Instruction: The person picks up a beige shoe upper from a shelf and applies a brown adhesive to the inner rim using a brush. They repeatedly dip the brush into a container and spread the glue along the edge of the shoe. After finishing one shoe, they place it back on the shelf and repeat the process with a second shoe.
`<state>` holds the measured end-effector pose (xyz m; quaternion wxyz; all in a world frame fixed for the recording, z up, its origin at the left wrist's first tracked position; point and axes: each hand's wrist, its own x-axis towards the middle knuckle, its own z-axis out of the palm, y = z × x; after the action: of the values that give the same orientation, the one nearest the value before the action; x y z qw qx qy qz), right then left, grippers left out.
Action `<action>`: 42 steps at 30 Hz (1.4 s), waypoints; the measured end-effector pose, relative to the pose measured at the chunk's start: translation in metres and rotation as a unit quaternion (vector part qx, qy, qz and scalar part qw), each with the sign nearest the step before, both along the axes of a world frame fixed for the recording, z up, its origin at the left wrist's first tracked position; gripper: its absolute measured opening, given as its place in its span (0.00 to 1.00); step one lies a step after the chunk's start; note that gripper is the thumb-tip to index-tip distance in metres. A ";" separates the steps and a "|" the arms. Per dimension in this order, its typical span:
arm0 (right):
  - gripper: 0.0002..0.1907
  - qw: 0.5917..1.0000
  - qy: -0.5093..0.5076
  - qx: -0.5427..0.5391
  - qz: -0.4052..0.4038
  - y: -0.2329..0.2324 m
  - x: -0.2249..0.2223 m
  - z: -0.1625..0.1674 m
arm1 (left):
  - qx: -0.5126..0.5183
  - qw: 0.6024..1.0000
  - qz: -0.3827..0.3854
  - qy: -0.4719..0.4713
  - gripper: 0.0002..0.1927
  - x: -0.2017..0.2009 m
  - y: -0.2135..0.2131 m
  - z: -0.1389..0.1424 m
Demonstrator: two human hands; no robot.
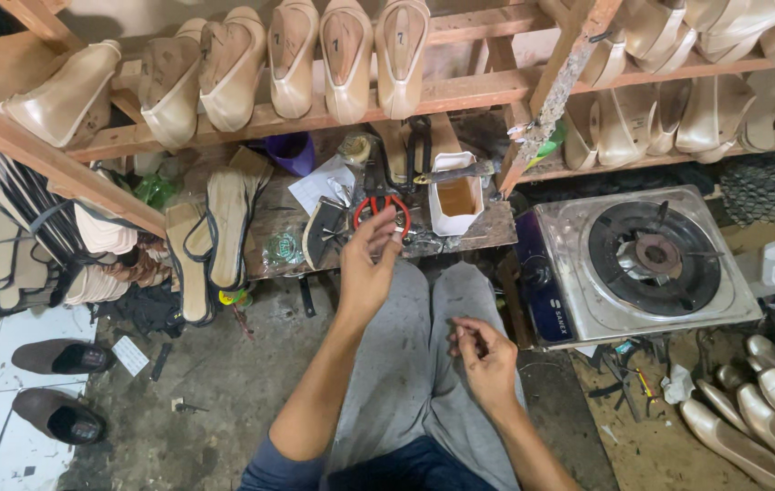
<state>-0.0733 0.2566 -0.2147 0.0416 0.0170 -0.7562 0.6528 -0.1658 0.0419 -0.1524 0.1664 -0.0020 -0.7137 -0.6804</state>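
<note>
1. Left hand [367, 268] raised, its grip loosely open, just before the red-handled pliers [378, 205] on the tabletop [487, 227]
2. Right hand [485, 356] over the lap (fingers curled; contents unclear)

Gas stove [651, 259], racked beige shoes [315, 64], perhaps glue tub [456, 195]

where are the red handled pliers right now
In the head view the red-handled pliers lie on the low wooden bench, just beyond the raised left hand, left of the white container of amber liquid.
</note>
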 end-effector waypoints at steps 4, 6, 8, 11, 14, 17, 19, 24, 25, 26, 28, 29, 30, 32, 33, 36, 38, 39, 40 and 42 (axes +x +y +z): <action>0.09 1.000 -0.001 0.016 -0.006 0.001 -0.001 0.003 | -0.050 0.997 0.054 0.032 0.23 -0.026 0.003 0.035; 0.09 1.000 -0.004 0.023 -0.008 0.001 0.000 0.005 | -0.048 0.991 0.066 0.104 0.25 -0.049 0.002 0.049; 0.09 1.000 -0.005 0.027 -0.009 0.001 0.000 0.005 | -0.055 0.985 0.068 0.149 0.27 -0.075 0.000 0.058; 0.09 1.000 0.001 0.024 -0.010 0.001 0.001 0.005 | -0.166 0.965 0.124 0.159 0.32 -0.123 -0.002 0.070; 0.09 1.000 0.004 0.016 -0.012 -0.001 0.000 0.006 | -0.221 0.945 0.151 0.190 0.36 -0.172 -0.004 0.078; 0.09 1.000 -0.008 0.007 -0.011 -0.001 0.001 0.007 | -0.209 0.956 0.156 0.134 0.35 -0.205 0.001 0.081; 0.09 1.000 -0.011 0.006 -0.010 -0.001 0.001 0.009 | -0.238 0.945 0.178 0.138 0.34 -0.215 0.006 0.082; 0.09 1.000 -0.017 0.006 -0.004 0.001 0.002 0.012 | -0.136 0.971 0.176 0.087 0.24 -0.219 0.010 0.086; 0.09 1.000 -0.012 0.008 -0.003 0.002 0.002 0.012 | -0.085 0.977 0.174 0.086 0.22 -0.219 0.009 0.087; 0.09 1.000 -0.019 0.008 -0.004 0.002 0.002 0.011 | -0.034 0.981 0.172 0.085 0.20 -0.218 0.007 0.087; 0.09 0.999 -0.030 0.007 -0.008 0.002 0.002 0.010 | 0.023 0.977 0.173 0.124 0.21 -0.215 0.004 0.085; 0.09 1.000 -0.030 0.003 -0.008 0.003 0.002 0.008 | 0.051 0.973 0.175 0.141 0.21 -0.211 0.003 0.083; 0.09 1.000 -0.029 -0.001 -0.007 0.002 0.002 0.007 | 0.096 0.973 0.149 0.151 0.21 -0.204 0.001 0.080; 0.09 0.999 -0.032 0.001 -0.006 0.002 0.002 0.005 | 0.189 0.963 0.093 0.171 0.21 -0.183 0.000 0.072; 0.09 0.999 -0.037 0.006 -0.006 0.002 0.000 0.005 | 0.229 0.957 0.070 0.165 0.22 -0.168 -0.001 0.067; 0.10 0.995 -0.102 -0.018 0.001 0.004 -0.007 0.012 | 0.329 0.932 0.012 0.150 0.23 -0.098 0.000 0.047; 0.13 0.990 -0.124 -0.063 0.019 0.007 -0.014 0.024 | 0.424 0.905 -0.025 0.033 0.26 -0.043 0.003 0.032; 0.15 0.988 -0.115 -0.093 0.034 0.008 -0.020 0.032 | 0.461 0.886 -0.043 0.022 0.26 -0.018 0.008 0.026; 0.17 0.985 -0.111 -0.123 0.047 0.008 -0.021 0.041 | 0.498 0.865 -0.060 0.007 0.27 0.007 0.015 0.018; 0.33 0.982 -0.034 -0.164 0.090 0.005 -0.025 0.060 | 0.484 0.871 -0.060 -0.065 0.28 0.050 0.030 0.005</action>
<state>-0.0979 0.2612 -0.1547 -0.0405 0.0557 -0.6353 0.7692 -0.1155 0.0715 -0.1474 0.0588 0.0799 -0.3025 -0.9480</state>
